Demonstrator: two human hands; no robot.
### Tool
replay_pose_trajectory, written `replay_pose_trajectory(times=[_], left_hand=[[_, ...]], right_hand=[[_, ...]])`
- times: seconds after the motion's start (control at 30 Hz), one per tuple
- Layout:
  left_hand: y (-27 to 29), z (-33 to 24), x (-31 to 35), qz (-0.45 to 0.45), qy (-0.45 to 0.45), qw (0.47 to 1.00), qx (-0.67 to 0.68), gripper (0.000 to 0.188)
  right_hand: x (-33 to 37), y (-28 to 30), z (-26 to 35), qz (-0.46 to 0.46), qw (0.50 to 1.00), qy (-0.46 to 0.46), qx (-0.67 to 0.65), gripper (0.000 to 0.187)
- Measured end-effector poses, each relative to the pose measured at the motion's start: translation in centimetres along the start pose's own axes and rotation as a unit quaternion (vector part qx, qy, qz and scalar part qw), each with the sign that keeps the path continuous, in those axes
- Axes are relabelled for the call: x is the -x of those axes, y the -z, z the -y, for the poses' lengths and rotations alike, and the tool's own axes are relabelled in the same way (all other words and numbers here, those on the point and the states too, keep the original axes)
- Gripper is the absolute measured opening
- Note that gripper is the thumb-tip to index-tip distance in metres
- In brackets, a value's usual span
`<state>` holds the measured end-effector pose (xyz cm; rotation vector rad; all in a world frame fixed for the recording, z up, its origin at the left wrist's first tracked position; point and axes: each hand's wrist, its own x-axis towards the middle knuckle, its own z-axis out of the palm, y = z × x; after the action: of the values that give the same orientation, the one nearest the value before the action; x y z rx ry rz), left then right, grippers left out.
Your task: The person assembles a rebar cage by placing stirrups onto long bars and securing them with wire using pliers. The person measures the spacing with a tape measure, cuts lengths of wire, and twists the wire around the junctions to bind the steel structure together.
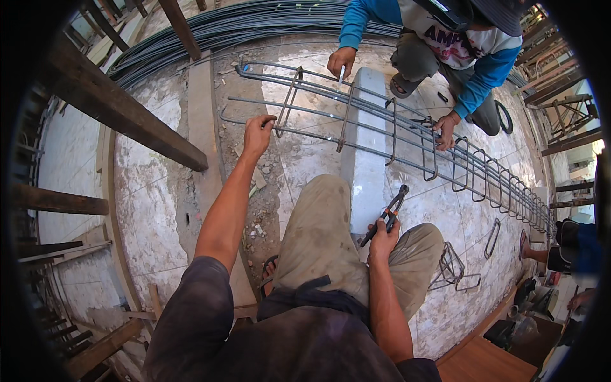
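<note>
Seen from above, a seated person in brown trousers works at a long, narrow cage of dark ribbed steel bars (394,130), which slants from upper centre down to the right edge, crossing a long white block (368,191) on a stained, pale floor. The left hand (259,135) reaches to the cage's near left end, its fingertips at the lower corner of a rectangular bent-steel stirrup (290,102); whether they pinch it or only touch it is hard to tell. The right hand (384,240), above the right knee, is wrapped around a pair of black metal pincers with orange-trimmed handles (402,191), apart from the cage. Opposite, a blue-sleeved co-worker (484,83) crouches, one hand on the cage, the other gripping a small pale stick. Loose bent-steel loops (492,239) lie on the floor at right.
</note>
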<state>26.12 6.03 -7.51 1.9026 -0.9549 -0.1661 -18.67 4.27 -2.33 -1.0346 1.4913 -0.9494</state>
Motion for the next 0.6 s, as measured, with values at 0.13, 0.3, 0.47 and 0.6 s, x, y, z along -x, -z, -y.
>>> replay_pose_trajectory(times=[0.13,0.3,0.47,0.6], left_hand=[[-0.13,-0.35,0.27,-0.009,-0.004,1.0,-0.004,0.021],[-0.04,-0.3,0.38,-0.013,0.004,1.0,0.0,0.021],[0.04,0.4,0.2,-0.01,0.006,1.0,0.019,0.021],[-0.73,-0.3,0.25,-0.009,0.0,1.0,0.015,0.021]], right_hand=[[0.02,0.06,-0.01,-0.001,1.0,-0.001,-0.003,0.031],[0.14,-0.02,0.07,0.0,1.0,0.002,-0.006,0.031],[0.48,-0.27,0.51,-0.002,1.0,-0.012,-0.002,0.033],[0.01,0.39,0.18,-0.007,1.0,-0.008,-0.023,0.032]])
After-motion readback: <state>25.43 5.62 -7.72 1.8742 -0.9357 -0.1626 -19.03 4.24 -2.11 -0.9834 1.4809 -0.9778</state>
